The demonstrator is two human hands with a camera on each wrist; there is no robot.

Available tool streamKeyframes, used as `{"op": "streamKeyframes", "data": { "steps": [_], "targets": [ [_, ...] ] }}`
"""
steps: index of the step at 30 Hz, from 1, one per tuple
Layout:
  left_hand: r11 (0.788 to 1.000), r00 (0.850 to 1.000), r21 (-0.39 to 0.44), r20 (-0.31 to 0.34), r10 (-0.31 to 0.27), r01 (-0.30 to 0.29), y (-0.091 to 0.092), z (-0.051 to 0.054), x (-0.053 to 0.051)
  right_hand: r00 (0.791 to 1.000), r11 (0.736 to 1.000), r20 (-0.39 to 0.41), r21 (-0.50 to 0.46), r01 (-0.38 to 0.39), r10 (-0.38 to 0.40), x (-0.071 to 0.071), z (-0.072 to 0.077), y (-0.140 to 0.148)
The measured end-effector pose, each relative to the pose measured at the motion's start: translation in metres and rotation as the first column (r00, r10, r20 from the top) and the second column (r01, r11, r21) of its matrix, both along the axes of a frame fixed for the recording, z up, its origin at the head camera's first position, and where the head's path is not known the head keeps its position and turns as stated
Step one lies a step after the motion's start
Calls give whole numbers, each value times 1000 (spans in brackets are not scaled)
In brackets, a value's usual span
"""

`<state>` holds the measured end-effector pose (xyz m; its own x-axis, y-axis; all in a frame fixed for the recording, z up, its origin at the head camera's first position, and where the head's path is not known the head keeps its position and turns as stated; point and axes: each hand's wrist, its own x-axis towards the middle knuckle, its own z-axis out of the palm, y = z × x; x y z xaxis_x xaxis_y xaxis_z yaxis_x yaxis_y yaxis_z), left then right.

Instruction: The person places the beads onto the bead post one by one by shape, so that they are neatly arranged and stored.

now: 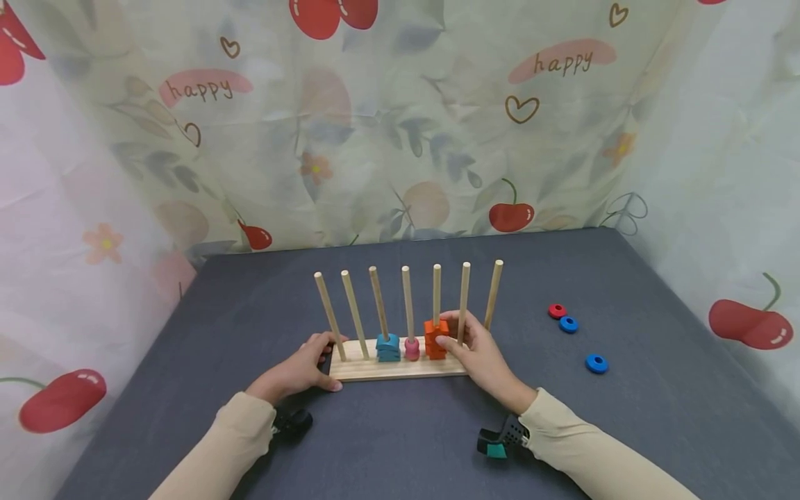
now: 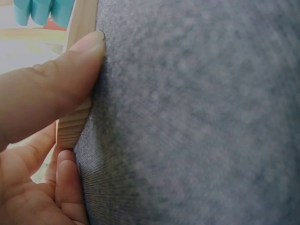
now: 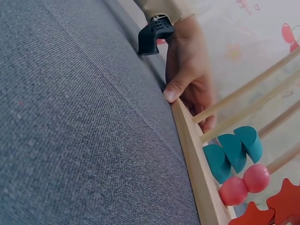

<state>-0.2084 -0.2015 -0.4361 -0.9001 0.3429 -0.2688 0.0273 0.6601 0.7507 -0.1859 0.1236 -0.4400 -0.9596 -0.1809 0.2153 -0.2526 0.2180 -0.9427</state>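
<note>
A wooden peg board (image 1: pixel 400 371) with several upright pegs stands on the table. My left hand (image 1: pixel 301 364) grips its left end, the thumb on the front edge and fingers behind, as the left wrist view also shows. My right hand (image 1: pixel 478 354) pinches the orange star-shaped beads (image 1: pixel 435 340) on a peg right of the middle. Three teal half-round beads (image 3: pixel 234 152) sit stacked on one peg. Beside them, two pink round beads (image 3: pixel 244 184) fill the neighbouring peg. My right hand is out of sight in the right wrist view, where orange stars (image 3: pixel 283 201) show.
To the right on the dark grey table (image 1: pixel 387 444) lie a red ring (image 1: pixel 557 311), a blue ring (image 1: pixel 569 324) touching or close to it, and another blue ring (image 1: pixel 596 363) nearer me. A patterned curtain (image 1: pixel 400 139) hangs behind and at both sides.
</note>
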Motion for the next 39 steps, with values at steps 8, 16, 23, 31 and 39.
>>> {"op": "streamKeyframes", "data": {
  "steps": [8,16,23,31,39],
  "targets": [
    [1000,1000,-3,7,9,-9,2,-1,0,999,999,-53,36,-6,7,11,4,8],
    [1000,1000,-10,11,17,-17,2,0,1,996,978,79,202,-55,40,30,14,20],
    [1000,1000,-11,11,12,-12,1,0,1,985,941,150,312,-134,90,42,24,43],
    [1000,1000,-9,5,10,-10,1,0,1,986,897,157,427,-113,50,44,37,83],
    [1000,1000,-21,9,11,-10,1,1,1,993,860,88,511,24,-80,34,51,140]
  ]
}}
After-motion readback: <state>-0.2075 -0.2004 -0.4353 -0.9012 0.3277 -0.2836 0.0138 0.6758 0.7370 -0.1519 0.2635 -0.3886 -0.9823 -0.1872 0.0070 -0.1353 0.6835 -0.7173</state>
